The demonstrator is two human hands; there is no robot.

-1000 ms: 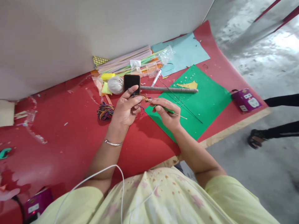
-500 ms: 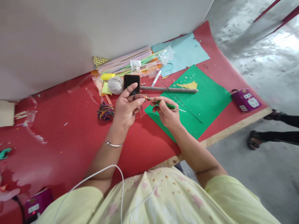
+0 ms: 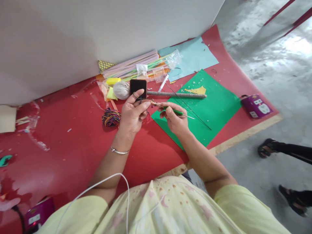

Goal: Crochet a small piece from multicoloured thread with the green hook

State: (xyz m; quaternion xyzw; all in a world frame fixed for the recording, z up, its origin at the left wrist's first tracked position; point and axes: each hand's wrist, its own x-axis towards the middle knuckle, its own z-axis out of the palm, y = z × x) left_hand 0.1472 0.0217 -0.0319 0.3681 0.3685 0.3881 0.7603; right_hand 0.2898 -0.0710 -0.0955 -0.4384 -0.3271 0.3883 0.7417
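My left hand (image 3: 133, 113) is raised over the red mat (image 3: 73, 136), pinching a small piece of coloured thread work (image 3: 152, 103) between thumb and fingers, with thread looped over a finger. My right hand (image 3: 174, 118) grips a green-handled crochet hook (image 3: 175, 112) whose tip meets the thread work at the left fingertips. A bundle of multicoloured thread (image 3: 111, 117) lies on the mat just left of my left hand. A black square block (image 3: 137, 87) and a ball of pale yarn (image 3: 121, 90) sit behind the hands.
A green sheet (image 3: 207, 107) lies under my right hand, with a yellow scrap, thin wires and a grey rod (image 3: 177, 94). Straws (image 3: 131, 66) and a light blue sheet (image 3: 192, 55) lie by the white wall. A purple box (image 3: 257, 105) sits at the mat's right edge. Another person's sandalled feet (image 3: 268, 148) are on the floor.
My right hand has shifted slightly, bringing the hook up to the thread work at my left fingertips. The other person's feet have stepped across the floor at the right.
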